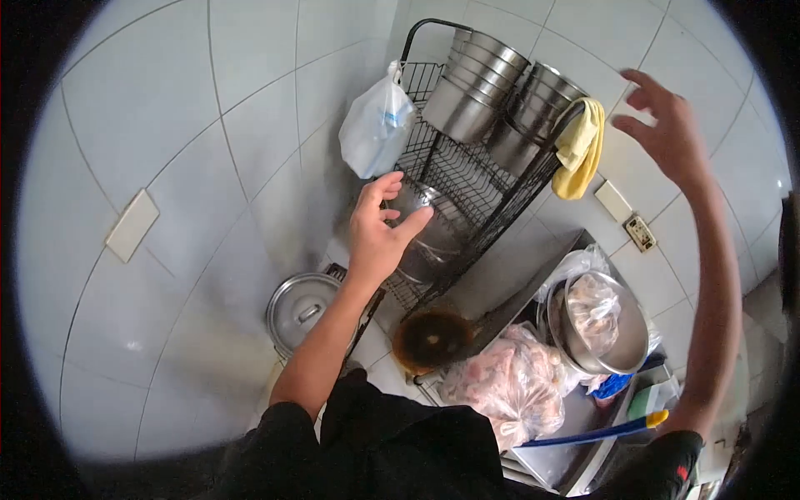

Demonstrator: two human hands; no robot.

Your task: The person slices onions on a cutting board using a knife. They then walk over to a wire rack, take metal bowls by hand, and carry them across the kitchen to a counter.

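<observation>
Both my hands are raised with nothing in them. My left hand (383, 221) is open, thumb and fingers apart, in front of the black wire rack (492, 221); whether it touches the rack I cannot tell. A white plastic bag (375, 125) hangs on the rack's left side above it. My right hand (667, 129) is held up near the tiled wall, fingers bent and apart. Left of that hand, a yellow cloth (582, 150) drapes over the rack's right handle. Stacked steel pots (471, 92) and a second steel stack (529, 117) stand on the top shelf.
Below right, a metal sink (533, 467) holds a plastic bag of pinkish raw meat (508, 383), steel bowls (629, 329) and a blue-and-yellow handle (592, 433). A lidded pot (304, 308) and a round container of dark liquid (433, 342) stand low down. An outlet (640, 233) is on the wall.
</observation>
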